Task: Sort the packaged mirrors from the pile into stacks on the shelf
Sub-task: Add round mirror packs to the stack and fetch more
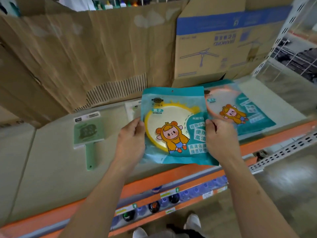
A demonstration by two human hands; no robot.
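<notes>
Both hands grip one item: left hand (132, 134) and right hand (217, 136) pinch opposite edges of the yellow-rimmed mirror pack (173, 127), just left of the pink-rimmed mirror pack (240, 109) on the shelf (51, 169). We're mid-placement, we'd judge. Next: choose its stack, lay it flat.

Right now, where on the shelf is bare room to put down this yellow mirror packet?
Bare shelf lies left of and in front of the green mirror, and a strip between it and the yellow packet. A smaller patch lies right of the pink packet, by the wire rack. The middle is crowded: a white pack lies behind the yellow one.
</notes>
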